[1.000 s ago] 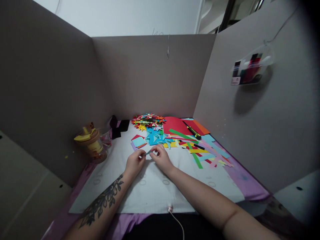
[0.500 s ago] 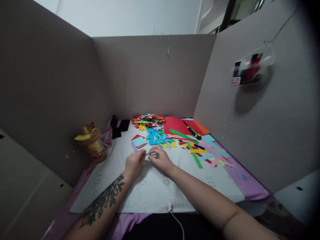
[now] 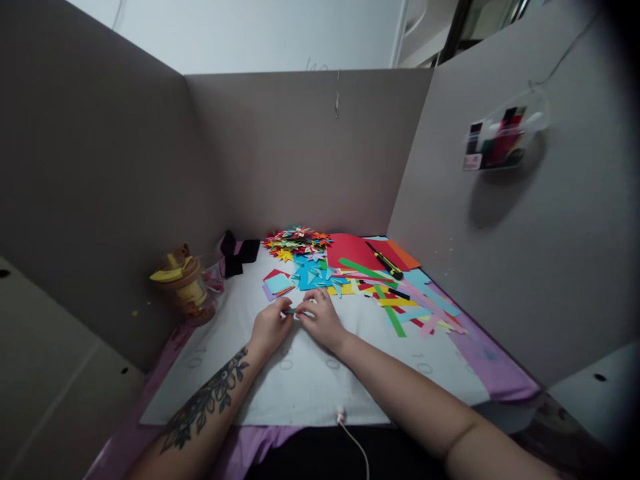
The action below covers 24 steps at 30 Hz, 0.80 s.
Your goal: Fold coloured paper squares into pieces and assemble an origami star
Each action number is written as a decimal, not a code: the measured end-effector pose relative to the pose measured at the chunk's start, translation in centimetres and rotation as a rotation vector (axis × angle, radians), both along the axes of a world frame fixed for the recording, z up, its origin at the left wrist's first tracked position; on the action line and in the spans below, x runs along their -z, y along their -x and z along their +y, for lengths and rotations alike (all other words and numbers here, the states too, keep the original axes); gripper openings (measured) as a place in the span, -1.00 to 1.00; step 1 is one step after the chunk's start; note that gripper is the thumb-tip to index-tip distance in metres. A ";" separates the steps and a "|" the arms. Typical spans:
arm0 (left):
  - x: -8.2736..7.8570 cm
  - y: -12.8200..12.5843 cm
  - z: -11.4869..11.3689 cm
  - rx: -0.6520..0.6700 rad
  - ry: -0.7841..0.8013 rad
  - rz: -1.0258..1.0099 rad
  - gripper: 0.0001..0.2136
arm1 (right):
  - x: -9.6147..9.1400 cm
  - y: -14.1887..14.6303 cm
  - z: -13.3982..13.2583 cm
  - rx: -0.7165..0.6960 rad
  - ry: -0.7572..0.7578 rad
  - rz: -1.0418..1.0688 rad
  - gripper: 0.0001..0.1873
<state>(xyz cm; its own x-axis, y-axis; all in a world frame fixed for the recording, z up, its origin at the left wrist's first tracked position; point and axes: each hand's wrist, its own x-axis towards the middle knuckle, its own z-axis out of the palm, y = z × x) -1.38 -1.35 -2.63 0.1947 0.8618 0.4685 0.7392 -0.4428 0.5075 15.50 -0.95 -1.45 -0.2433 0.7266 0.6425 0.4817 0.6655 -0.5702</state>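
Clock hub = the blue paper (image 3: 291,311), 12 = away from the person. Paper's small, sits btwn both hands just above the table (image 3: 300,393). L hand (image 3: 270,327) at 8 o'clock: grip pinches one end, thumb vs. fingers. R hand (image 3: 323,321) at 4: grip pinches the other end w/ fingertips. Exact folds hidden.

Handling (est.): v. light, thin, fairly crisp, not slippery; creases easily, prob. tears if tugged. Best hold: fingertip pinch at the ends/edges, min. pressure mid-piece.

Around: squares (image 3: 277,285) at 11, flowers (image 3: 297,243) at 12, blue folded pcs (image 3: 314,273) at 1, cutter (image 3: 389,262) at 2, strips (image 3: 400,302) approx. 3.
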 end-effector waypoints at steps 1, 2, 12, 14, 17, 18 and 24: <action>-0.1 0.0 0.0 0.000 0.006 -0.015 -0.78 | 0.0 0.0 -0.1 0.009 -0.001 -0.021 -0.90; -0.1 0.0 -0.1 -0.002 0.007 -0.031 -0.78 | 0.1 0.1 -0.1 0.005 0.013 -0.030 -0.89; -0.1 -0.4 0.0 -0.034 -0.009 -0.138 -0.83 | 1.5 1.6 0.8 -0.143 0.683 0.537 -0.87; -0.1 -0.5 0.0 -0.027 -0.014 -0.138 -0.85 | 1.4 1.7 0.9 -0.192 0.802 0.635 -0.83; -0.1 -0.6 -0.1 -0.016 -0.023 -0.103 -0.88 | 1.2 1.7 1.0 -0.201 0.854 0.731 -0.78; 0.0 -0.6 -0.1 -0.015 -0.026 -0.086 -0.88 | 1.2 1.7 1.0 -0.196 0.853 0.756 -0.78; 0.3 -0.6 -0.2 0.044 -0.081 0.037 -0.81 | 1.2 1.8 1.2 -0.153 0.787 0.798 -0.83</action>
